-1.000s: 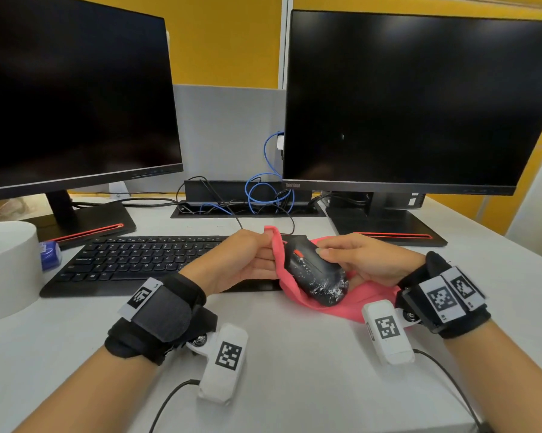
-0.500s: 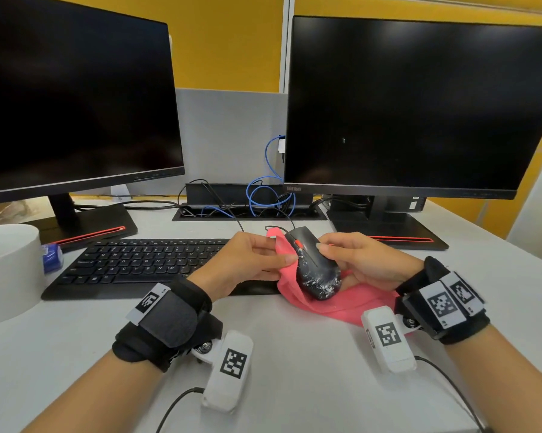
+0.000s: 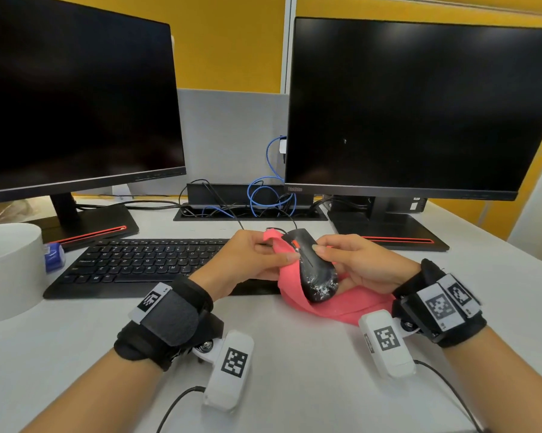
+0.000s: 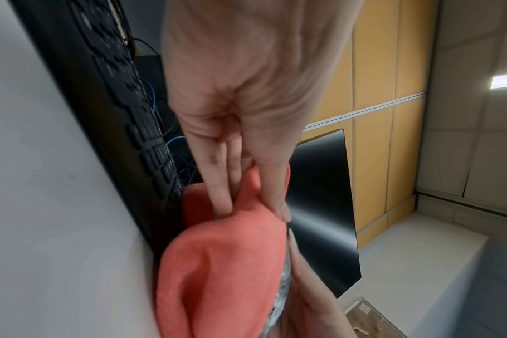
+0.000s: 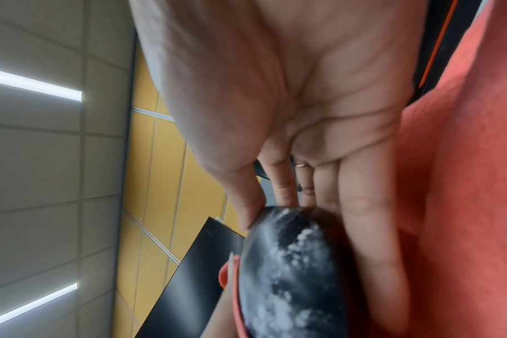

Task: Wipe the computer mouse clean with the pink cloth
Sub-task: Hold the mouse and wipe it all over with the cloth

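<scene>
The mouse (image 3: 316, 270) is being held lifted off the desk (image 3: 294, 370) at frame centre, its long axis running from the upper centre down toward the lower right, cable end farthest from the camera. The right hand (image 3: 360, 264) is gripping it from the right side, thumb on the top shell and fingers curled underneath. White residue is showing on the rear hump, at the end nearest the camera. The cloth (image 3: 294, 295) is draping under the mouse and rising along its left flank. The left hand (image 3: 251, 260) is pinching the upper cloth edge between thumb and fingers, directly left of the mouse and touching its front. The residue is lying below and right of the left fingertips, so the left hand is the nearer wiping hand. Both wrists are hovering low over the desk, palms turned inward toward each other
</scene>
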Demonstrator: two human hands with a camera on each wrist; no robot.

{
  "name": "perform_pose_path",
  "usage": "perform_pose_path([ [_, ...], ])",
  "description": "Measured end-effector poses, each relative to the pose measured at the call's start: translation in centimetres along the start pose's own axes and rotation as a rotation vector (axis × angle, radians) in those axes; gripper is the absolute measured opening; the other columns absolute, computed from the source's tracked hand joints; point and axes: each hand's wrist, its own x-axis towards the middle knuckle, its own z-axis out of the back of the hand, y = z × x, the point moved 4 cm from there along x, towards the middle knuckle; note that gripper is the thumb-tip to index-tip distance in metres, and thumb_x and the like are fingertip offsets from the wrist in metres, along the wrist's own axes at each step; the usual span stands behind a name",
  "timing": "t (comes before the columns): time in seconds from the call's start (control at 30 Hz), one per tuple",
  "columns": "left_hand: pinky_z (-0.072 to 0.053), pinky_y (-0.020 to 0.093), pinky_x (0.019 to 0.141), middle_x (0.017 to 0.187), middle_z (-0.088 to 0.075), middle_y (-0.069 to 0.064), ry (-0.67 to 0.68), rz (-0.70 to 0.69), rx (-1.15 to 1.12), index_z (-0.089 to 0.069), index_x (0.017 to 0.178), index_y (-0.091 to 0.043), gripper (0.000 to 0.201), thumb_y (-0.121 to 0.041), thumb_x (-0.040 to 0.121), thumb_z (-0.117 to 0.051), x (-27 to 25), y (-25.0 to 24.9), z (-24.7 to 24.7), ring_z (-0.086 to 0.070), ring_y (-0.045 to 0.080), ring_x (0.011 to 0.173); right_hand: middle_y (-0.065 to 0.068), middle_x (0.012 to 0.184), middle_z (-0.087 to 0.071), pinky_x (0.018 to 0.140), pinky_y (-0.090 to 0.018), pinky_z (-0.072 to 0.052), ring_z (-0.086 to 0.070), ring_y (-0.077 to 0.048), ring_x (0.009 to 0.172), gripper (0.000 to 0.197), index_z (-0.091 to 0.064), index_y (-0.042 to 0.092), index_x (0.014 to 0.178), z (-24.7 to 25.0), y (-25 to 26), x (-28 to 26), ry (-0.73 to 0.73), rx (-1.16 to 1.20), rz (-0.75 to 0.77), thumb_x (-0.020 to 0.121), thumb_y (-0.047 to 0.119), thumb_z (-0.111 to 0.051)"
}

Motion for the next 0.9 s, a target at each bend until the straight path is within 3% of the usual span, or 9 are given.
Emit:
perform_pose_path([
  [0.1, -0.060, 0.028, 0.071, 0.095, -0.077, 0.013, -0.057, -0.004, 0.004, -0.072, 0.106, -0.005, 0.028, -0.021, 0.084, -0.075, 0.2, -0.1, 0.2, -0.075, 0.020, 0.081, -0.007, 0.081, -0.066, 0.058, -0.031, -0.058, -0.067, -0.019, 0.068, 0.028, -0.059, 0.007, 0.097, -0.3, 0.2, -0.1, 0.030, 0.014, 0.020, 0.086, 0.032, -0.059],
  [0.2, -0.061, 0.030, 0.074, 0.101, -0.074, 0.019, -0.070, -0.004, 0.009, -0.071, 0.109, -0.006, 0.027, -0.026, 0.092, -0.066, 0.3, -0.1, 0.4, -0.073, 0.024, 0.082, -0.005, 0.078, -0.066, 0.056, -0.030, -0.057, -0.067, -0.016, 0.064, 0.030, -0.058, 0.006, 0.099, -0.3, 0.3, -0.1, 0.027, 0.022, 0.026, 0.085, 0.031, -0.059],
  [0.27, -0.061, 0.031, 0.078, 0.105, -0.073, 0.020, -0.047, -0.009, -0.013, -0.070, 0.110, -0.004, 0.025, -0.022, 0.094, -0.063, 0.2, -0.1, 0.5, -0.072, 0.025, 0.088, -0.006, 0.079, -0.065, 0.057, -0.030, -0.058, -0.067, -0.016, 0.064, 0.030, -0.058, 0.006, 0.100, -0.2, 0.4, -0.1, 0.017, 0.017, 0.025, 0.084, 0.032, -0.060],
  [0.37, -0.060, 0.030, 0.079, 0.102, -0.076, 0.014, 0.029, -0.033, -0.003, -0.069, 0.108, -0.003, 0.023, -0.011, 0.087, -0.072, 0.0, -0.2, -0.1, -0.073, 0.021, 0.092, -0.009, 0.082, -0.067, 0.060, -0.034, -0.059, -0.069, -0.019, 0.067, 0.028, -0.058, 0.008, 0.097, -0.1, 0.3, 0.0, 0.006, 0.007, 0.033, 0.084, 0.032, -0.060],
  [0.53, -0.061, 0.030, 0.072, 0.093, -0.076, 0.013, -0.059, -0.048, 0.028, -0.069, 0.106, 0.000, 0.028, -0.022, 0.089, -0.069, 0.2, -0.1, 0.0, -0.073, 0.016, 0.076, -0.007, 0.083, -0.067, 0.061, -0.033, -0.059, -0.068, -0.019, 0.068, 0.030, -0.058, 0.006, 0.101, -0.4, 0.0, 0.1, 0.016, -0.001, 0.031, 0.085, 0.032, -0.061],
  [0.63, -0.061, 0.032, 0.077, 0.098, -0.074, 0.019, -0.081, -0.022, 0.009, -0.069, 0.105, 0.002, 0.034, -0.030, 0.096, -0.059, 0.4, -0.1, 0.5, -0.072, 0.023, 0.082, -0.006, 0.079, -0.066, 0.055, -0.029, -0.057, -0.067, -0.016, 0.064, 0.028, -0.058, 0.007, 0.101, -0.3, 0.2, 0.0, 0.015, 0.023, 0.030, 0.086, 0.031, -0.059],
  [0.73, -0.059, 0.031, 0.086, 0.107, -0.074, 0.017, 0.010, 0.029, -0.125, -0.068, 0.107, 0.002, 0.041, -0.035, 0.099, -0.051, 0.4, -0.4, 0.5, -0.072, 0.025, 0.096, -0.010, 0.082, -0.066, 0.057, -0.030, -0.057, -0.069, -0.018, 0.066, 0.031, -0.058, 0.002, 0.104, 0.2, 0.4, -0.1, -0.019, 0.038, 0.040, 0.089, 0.029, -0.057],
  [0.83, -0.055, 0.029, 0.093, 0.118, -0.071, 0.014, 0.064, -0.001, -0.178, -0.064, 0.120, 0.001, 0.032, -0.020, 0.102, -0.048, 0.3, -0.6, 0.5, -0.068, 0.024, 0.109, -0.013, 0.088, -0.067, 0.060, -0.032, -0.059, -0.071, -0.020, 0.071, 0.042, -0.058, -0.003, 0.111, 0.9, 0.6, -0.1, -0.070, 0.049, 0.055, 0.087, 0.032, -0.058],
  [0.9, -0.055, 0.028, 0.094, 0.121, -0.069, 0.014, 0.058, -0.039, -0.146, -0.062, 0.125, 0.001, 0.028, -0.005, 0.100, -0.050, 0.4, -0.6, 0.5, -0.067, 0.023, 0.112, -0.010, 0.088, -0.068, 0.061, -0.032, -0.059, -0.071, -0.019, 0.072, 0.036, -0.058, -0.001, 0.110, 1.1, 0.6, 0.0, -0.098, 0.064, 0.069, 0.091, 0.029, -0.056],
])
